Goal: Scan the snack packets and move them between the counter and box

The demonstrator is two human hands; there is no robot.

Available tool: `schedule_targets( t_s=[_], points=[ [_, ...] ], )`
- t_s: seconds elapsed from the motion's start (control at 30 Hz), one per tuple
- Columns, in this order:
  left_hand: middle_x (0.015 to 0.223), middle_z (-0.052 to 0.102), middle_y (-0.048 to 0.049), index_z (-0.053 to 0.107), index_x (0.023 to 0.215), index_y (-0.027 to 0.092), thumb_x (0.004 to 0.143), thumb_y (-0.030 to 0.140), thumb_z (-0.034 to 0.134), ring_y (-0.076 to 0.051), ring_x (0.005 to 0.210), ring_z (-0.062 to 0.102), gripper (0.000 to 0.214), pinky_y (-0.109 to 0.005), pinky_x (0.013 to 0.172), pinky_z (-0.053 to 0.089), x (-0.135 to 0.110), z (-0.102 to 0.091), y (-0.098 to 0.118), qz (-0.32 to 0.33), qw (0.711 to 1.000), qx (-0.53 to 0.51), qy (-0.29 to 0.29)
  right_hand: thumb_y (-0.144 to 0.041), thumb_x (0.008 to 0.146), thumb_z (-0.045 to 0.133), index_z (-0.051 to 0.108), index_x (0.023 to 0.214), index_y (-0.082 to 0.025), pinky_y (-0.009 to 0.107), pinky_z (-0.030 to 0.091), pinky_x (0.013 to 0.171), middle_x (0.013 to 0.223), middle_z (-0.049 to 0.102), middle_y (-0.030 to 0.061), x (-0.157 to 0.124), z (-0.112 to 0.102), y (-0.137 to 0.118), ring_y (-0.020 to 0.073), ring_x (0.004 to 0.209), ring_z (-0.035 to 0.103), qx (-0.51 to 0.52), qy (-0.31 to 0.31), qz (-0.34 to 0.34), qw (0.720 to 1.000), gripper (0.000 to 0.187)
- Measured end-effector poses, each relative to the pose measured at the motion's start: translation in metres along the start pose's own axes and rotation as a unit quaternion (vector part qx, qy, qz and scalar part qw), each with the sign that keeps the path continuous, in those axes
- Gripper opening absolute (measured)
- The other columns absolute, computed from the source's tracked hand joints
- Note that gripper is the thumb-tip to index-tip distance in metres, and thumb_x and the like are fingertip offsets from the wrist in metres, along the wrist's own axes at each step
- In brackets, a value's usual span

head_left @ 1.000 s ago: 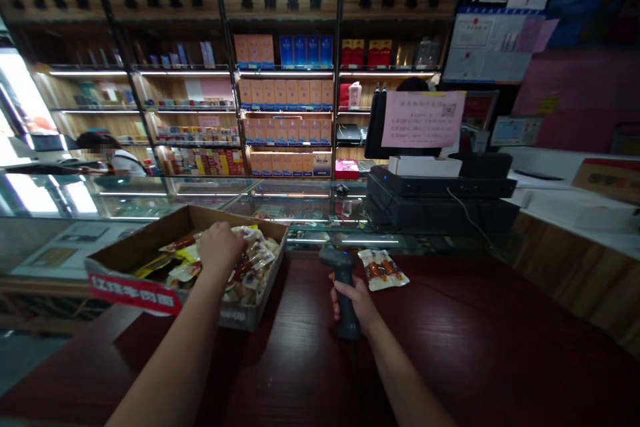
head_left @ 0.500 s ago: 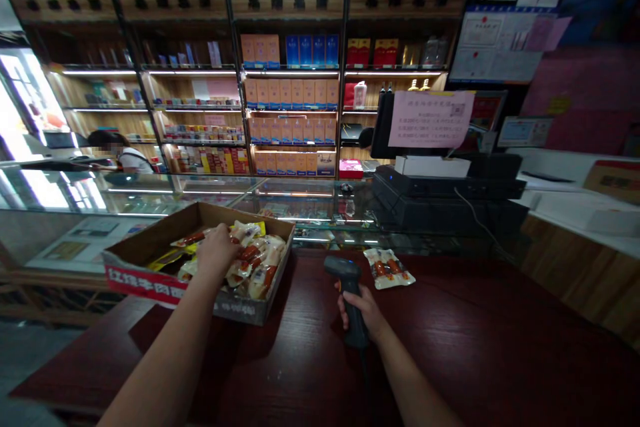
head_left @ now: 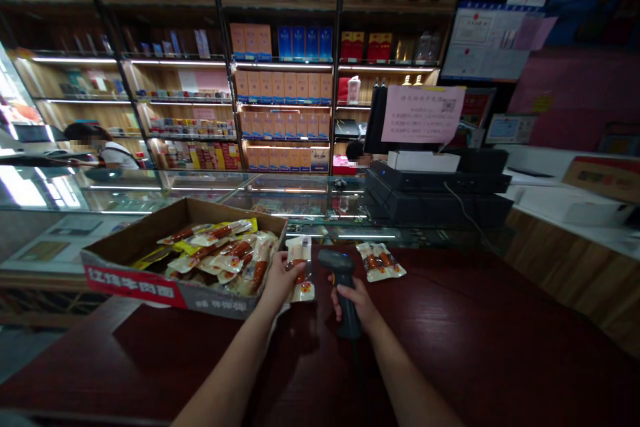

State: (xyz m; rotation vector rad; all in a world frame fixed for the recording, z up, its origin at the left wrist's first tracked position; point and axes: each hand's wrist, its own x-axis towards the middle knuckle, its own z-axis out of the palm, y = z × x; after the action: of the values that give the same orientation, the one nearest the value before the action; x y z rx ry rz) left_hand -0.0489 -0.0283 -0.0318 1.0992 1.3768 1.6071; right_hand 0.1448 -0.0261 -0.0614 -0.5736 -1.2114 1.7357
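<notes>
Between its thumb and fingers, my left hand (head_left: 281, 282) grips a clear-and-white sausage packet (head_left: 301, 255), just right of the cardboard box (head_left: 135, 285). Several more sausage packets (head_left: 235, 257), some with yellow wrapping, lie heaped in that box. My right hand (head_left: 356, 301) is wrapped around the handle of a dark barcode scanner (head_left: 346, 310), its head turned left toward the held packet. Beyond the scanner, to the right, another sausage packet (head_left: 381, 261) lies flat on the dark red table (head_left: 450, 347).
A glass display counter (head_left: 200, 188) runs behind the table. At the back right stands a checkout terminal (head_left: 435, 177) with a paper sign (head_left: 423, 113). Lit shelves (head_left: 280, 103) of boxes line the wall. One person (head_left: 107, 147) sits at far left; another person's head shows beside the terminal.
My left hand has come out of the box and moved right, bringing a sausage packet beside the scanner. My right hand still holds the scanner. The view has shifted slightly.
</notes>
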Motion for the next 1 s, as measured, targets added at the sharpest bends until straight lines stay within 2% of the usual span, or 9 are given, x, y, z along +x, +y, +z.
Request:
schedule_targets(
  t_s=[0.13,0.27,0.4,0.67,1.0],
  points=[
    [0.090,0.066,-0.0058,0.040,0.099,0.018,0.061,0.020,0.063,-0.020,0.087,0.064,0.044,-0.033,0.078,0.050,0.008,0.000,-0.051,0.005,1.000,0.025,-0.016,-0.040,0.065,0.070,0.056,0.095,-0.013,0.023,0.045,0.034,0.054,0.059,-0.0024,0.001,0.000,0.000,0.0107,0.035,0.052,-0.001,0.007,0.002,1.000,0.043],
    [0.096,0.065,-0.0067,0.041,0.097,0.019,0.065,0.020,0.057,-0.020,0.094,0.063,0.036,-0.033,0.081,0.049,0.014,-0.010,-0.068,0.008,0.999,0.025,-0.025,-0.039,0.066,0.069,0.055,0.095,-0.013,0.023,0.045,0.034,0.054,0.060,-0.0026,0.001,-0.001,0.001,0.0106,0.035,0.052,-0.016,0.010,0.003,1.000,0.042],
    [0.094,0.065,-0.0058,0.041,0.097,0.019,0.065,0.023,0.058,-0.020,0.092,0.063,0.036,-0.033,0.081,0.049,0.014,-0.012,-0.068,0.010,0.999,0.013,-0.030,-0.038,0.066,0.069,0.055,0.095,-0.014,0.022,0.045,0.035,0.054,0.059,-0.0033,0.000,-0.002,0.001,0.0105,0.035,0.052,-0.027,0.014,0.006,1.000,0.041],
    [0.090,0.066,-0.0046,0.042,0.094,0.020,0.063,0.017,0.057,-0.019,0.089,0.064,0.034,-0.033,0.082,0.048,0.010,-0.006,-0.061,-0.003,1.000,0.026,-0.015,-0.037,0.067,0.070,0.055,0.092,-0.015,0.022,0.045,0.035,0.054,0.059,-0.0035,-0.001,0.001,-0.001,0.0101,0.035,0.052,-0.033,0.011,0.003,0.999,0.037],
    [0.081,0.066,-0.0028,0.044,0.091,0.019,0.064,0.014,0.057,-0.023,0.090,0.063,0.031,-0.034,0.078,0.049,0.003,-0.006,-0.046,0.011,0.997,0.079,-0.014,-0.037,0.069,0.067,0.054,0.090,-0.015,0.021,0.044,0.034,0.054,0.058,-0.0040,-0.002,0.002,-0.002,0.0096,0.035,0.051,-0.035,0.006,-0.001,0.999,0.033]
  ],
)
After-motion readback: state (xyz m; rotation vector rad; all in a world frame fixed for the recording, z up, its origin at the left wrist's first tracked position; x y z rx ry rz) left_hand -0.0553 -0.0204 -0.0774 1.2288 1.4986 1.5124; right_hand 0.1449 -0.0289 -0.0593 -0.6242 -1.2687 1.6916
